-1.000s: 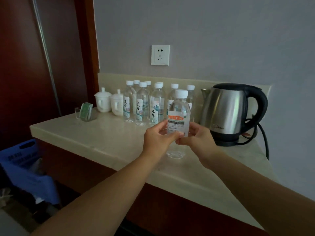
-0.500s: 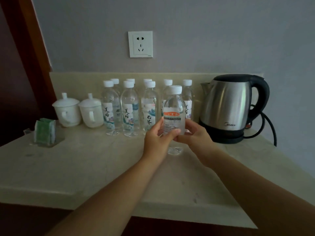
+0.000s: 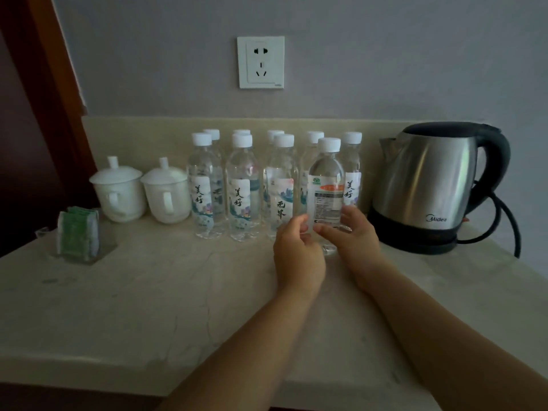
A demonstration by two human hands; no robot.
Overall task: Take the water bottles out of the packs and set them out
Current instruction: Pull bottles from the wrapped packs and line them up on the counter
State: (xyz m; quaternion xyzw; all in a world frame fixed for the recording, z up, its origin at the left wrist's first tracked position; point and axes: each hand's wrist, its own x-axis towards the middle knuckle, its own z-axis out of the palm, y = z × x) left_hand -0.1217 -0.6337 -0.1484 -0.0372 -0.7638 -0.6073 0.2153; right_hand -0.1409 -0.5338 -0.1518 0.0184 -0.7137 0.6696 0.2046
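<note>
A clear water bottle [image 3: 326, 185] with a white cap stands on the beige countertop [image 3: 148, 292], its printed back label facing me. My left hand [image 3: 296, 256] and my right hand [image 3: 353, 235] hold its lower part from either side, fingers curled round it. Behind and to its left, several matching bottles [image 3: 240, 188] stand in two rows against the backsplash. No pack is in view.
A steel electric kettle [image 3: 430, 185] on its black base stands close to the right, its cord trailing off right. Two white lidded cups [image 3: 142, 191] stand left of the bottles. A clear holder with green sachets [image 3: 78, 232] sits at far left. A wall socket [image 3: 260, 62] is above.
The bottle in my hands has moved away from me and down, into line with the front row next to the kettle. The view has moved closer to the counter.
</note>
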